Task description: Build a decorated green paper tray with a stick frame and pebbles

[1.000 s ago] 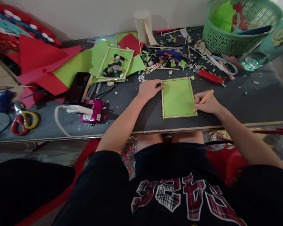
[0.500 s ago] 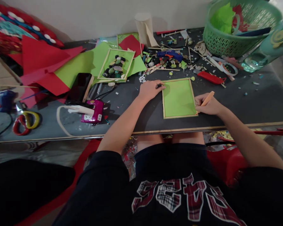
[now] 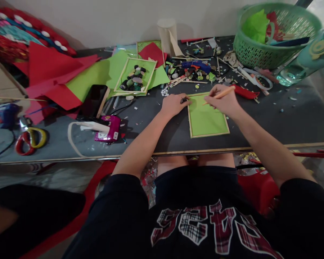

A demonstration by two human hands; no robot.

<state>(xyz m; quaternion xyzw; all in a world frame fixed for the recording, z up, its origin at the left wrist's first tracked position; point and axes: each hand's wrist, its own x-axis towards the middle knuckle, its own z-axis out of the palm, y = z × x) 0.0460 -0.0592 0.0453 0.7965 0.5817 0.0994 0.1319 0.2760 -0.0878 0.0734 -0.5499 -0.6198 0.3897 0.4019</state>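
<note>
A sheet of green paper edged with thin wooden strips forms a small frame (image 3: 207,122) on the dark table before me. My left hand (image 3: 174,105) rests at its upper left edge, fingers bent around a small dark object (image 3: 183,100) that looks like a pebble. Over the frame's upper right part, my right hand (image 3: 225,102) grips an orange pen (image 3: 224,92), its tip close to the green sheet. Whether the tip touches the paper, I cannot tell.
Another framed green sheet (image 3: 136,76) with several pebbles lies behind left. Scraps, sticks and a blue glue gun (image 3: 196,66) clutter the back. A green basket (image 3: 256,54) and water bottle (image 3: 299,68) stand right. Scissors (image 3: 29,138), phone (image 3: 93,100) and purple power socket (image 3: 109,129) lie left.
My right hand has moved with the pen from the frame's lower right corner up and left over its upper part. My left hand stays at the left edge.
</note>
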